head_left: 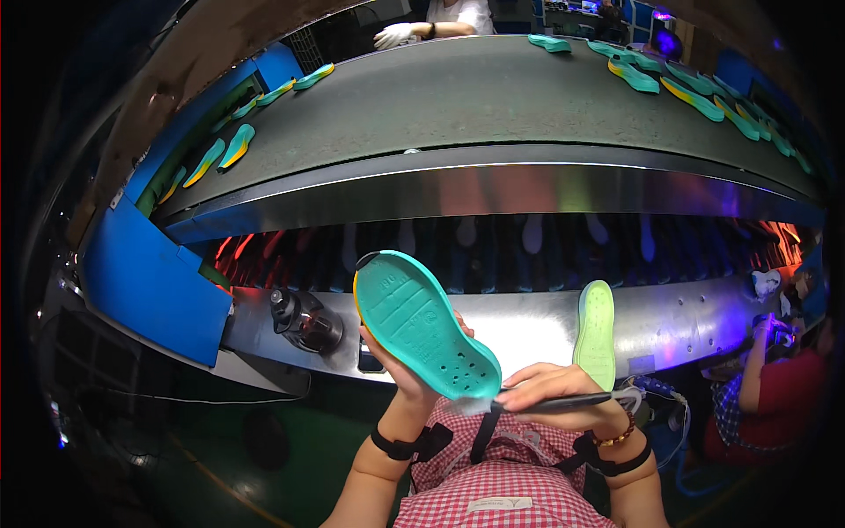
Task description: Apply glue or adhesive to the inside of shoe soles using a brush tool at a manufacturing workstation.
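My left hand (400, 368) is closed around a teal shoe sole (409, 312) with a yellow side edge and a black patch at its upper end. The sole is tilted, its inner face with small holes and moulded marks turned up. In my right hand (556, 385) is a brush (563, 403) with a dark handle and pale bristles. The bristle end lies at the sole's lower edge, near the holes; whether it touches is hard to tell. A light green sole (597, 330) rests on the metal ledge (528, 317), just beyond my right hand.
A dark drinking bottle (306, 321) stands on the ledge at the left. Beyond runs a wide grey conveyor belt (422, 110) with teal soles (634, 76) along both sides. A person's white-gloved hand (393, 35) shows across it; another person (775, 396) sits at right.
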Demonstrator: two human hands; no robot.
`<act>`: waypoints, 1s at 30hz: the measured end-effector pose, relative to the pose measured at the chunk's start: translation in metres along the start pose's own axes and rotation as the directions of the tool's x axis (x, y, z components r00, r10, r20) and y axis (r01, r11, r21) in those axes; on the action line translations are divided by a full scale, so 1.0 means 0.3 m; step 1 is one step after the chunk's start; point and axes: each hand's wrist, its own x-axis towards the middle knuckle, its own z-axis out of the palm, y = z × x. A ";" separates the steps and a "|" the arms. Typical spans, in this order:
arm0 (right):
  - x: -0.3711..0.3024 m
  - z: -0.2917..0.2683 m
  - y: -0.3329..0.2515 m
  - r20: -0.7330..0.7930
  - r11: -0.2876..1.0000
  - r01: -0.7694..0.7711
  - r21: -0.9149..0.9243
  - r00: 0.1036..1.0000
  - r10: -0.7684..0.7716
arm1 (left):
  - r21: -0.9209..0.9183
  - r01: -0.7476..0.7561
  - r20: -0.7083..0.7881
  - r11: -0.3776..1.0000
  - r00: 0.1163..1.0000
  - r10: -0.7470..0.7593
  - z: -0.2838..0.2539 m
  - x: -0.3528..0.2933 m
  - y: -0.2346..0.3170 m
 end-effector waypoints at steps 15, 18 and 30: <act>-0.009 -0.021 -0.048 -0.072 0.951 -0.248 0.185 0.962 0.265 | 0.101 0.411 0.199 0.906 0.884 -0.423 -0.073 -0.067 -0.014; 0.011 -0.025 -0.014 0.044 0.991 -0.125 0.051 0.991 0.123 | 0.237 0.454 0.228 0.859 0.833 -0.503 -0.038 -0.039 0.005; 0.018 -0.119 -0.121 0.350 0.983 -0.122 -0.138 0.922 0.164 | 0.664 0.552 0.144 0.505 0.568 -0.811 -0.038 -0.024 0.048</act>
